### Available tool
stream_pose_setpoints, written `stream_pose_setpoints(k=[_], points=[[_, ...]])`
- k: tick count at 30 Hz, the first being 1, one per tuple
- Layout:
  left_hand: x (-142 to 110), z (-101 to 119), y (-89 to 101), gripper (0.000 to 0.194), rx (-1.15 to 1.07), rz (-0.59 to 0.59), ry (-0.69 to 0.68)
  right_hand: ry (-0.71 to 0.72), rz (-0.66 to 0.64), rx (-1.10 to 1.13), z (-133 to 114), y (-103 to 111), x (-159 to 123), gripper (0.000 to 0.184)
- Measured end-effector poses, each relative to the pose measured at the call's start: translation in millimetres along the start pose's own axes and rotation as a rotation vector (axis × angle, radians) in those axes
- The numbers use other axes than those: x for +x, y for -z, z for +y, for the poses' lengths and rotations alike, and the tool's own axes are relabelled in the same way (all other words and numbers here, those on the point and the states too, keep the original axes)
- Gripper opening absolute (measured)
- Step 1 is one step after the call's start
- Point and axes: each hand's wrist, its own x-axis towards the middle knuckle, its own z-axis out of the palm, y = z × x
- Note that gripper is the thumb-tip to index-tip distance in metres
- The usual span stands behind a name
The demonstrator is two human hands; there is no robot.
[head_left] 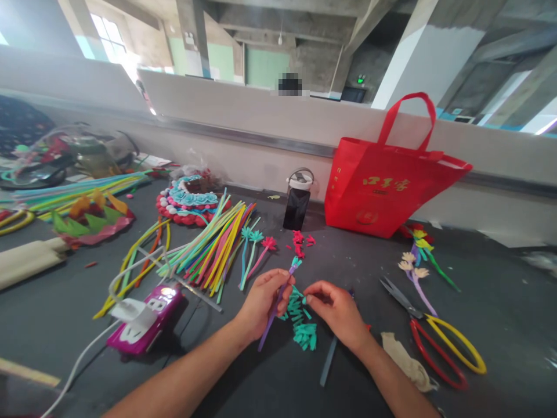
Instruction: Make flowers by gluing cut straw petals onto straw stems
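Note:
My left hand (267,299) is closed around a purple stick (270,325) with small light-teal pieces at its upper end. To the right, my right hand (337,310) has thumb and fingertips pinched together on a small teal strip (304,299). Below and between both hands lies a loose pile of cut teal strips (305,335). A grey translucent stick (328,363) rests under my right wrist. Beyond my left hand are small red pieces (298,244) and finished-looking flowers on stems, one with a red head (270,244).
Scissors (420,316) with red and yellow handles lie open at right, near a beige cloth scrap (404,360). A purple power strip (148,322) and bundled coloured sticks (217,244) are at left. A red bag (391,186) and a bottle (297,203) stand at the back.

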Motion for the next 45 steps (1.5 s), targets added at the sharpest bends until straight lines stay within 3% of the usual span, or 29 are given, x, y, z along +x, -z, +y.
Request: stream_pose_setpoints(k=[7,13,26,45], points=[[-2,1,-4.0,0.023,0.072,0.031,0.041,-0.061,0.135,0.249,-8,11,-2,0.020],[-6,-1,-10.0,0.023,0.097,-0.005,0.073,0.009,0.252,0.373,-7,12,-3,0.018],[-10,-5,-13.6,0.024,0.193,-0.051,0.058,0.152,0.279,0.127,-15,14,-7,0.013],[-11,-6,-14.8,0.021,0.180,-0.079,0.064,0.177,0.336,-0.034,-17,12,-7,0.010]])
